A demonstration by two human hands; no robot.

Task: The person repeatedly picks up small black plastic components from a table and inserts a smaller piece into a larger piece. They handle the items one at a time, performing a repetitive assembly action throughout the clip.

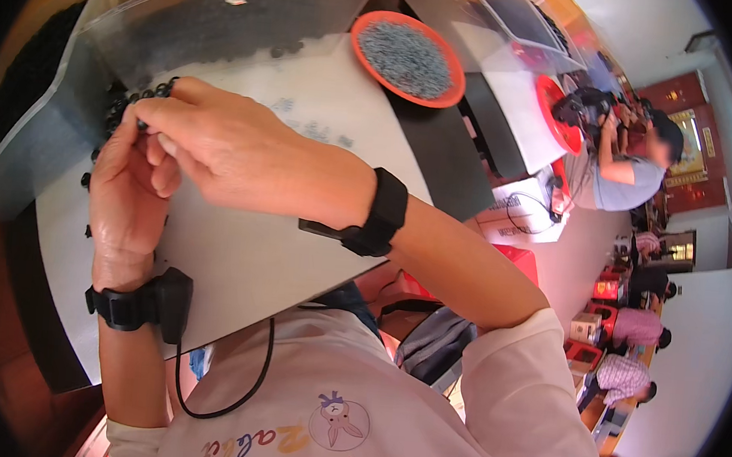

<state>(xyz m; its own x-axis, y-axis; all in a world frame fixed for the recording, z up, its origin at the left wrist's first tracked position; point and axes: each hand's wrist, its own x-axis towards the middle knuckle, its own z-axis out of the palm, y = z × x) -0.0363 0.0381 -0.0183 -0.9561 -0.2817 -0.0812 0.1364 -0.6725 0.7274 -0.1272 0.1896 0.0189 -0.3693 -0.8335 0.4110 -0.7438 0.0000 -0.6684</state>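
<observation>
My left hand (130,197) lies palm up at the left of the white table, its fingers curled in. Above it my right hand (239,145) reaches across, thumb and index finger pinched against the left fingertips. A dark speck shows where the fingertips meet; the fingers hide most of it, so its kind cannot be made out. Right behind the fingertips is a heap of small black round parts (120,106), and a few more lie along the left hand's outer side. Small clear bluish pieces (313,130) are scattered on the table beyond my right wrist.
A clear plastic-walled bin (210,23) borders the table's far and left sides. An orange-red round tray (456,94) full of small grey-blue pieces stands at the far middle. A red basin (567,133) and a white box (517,215) are to the right. Other people work farther right.
</observation>
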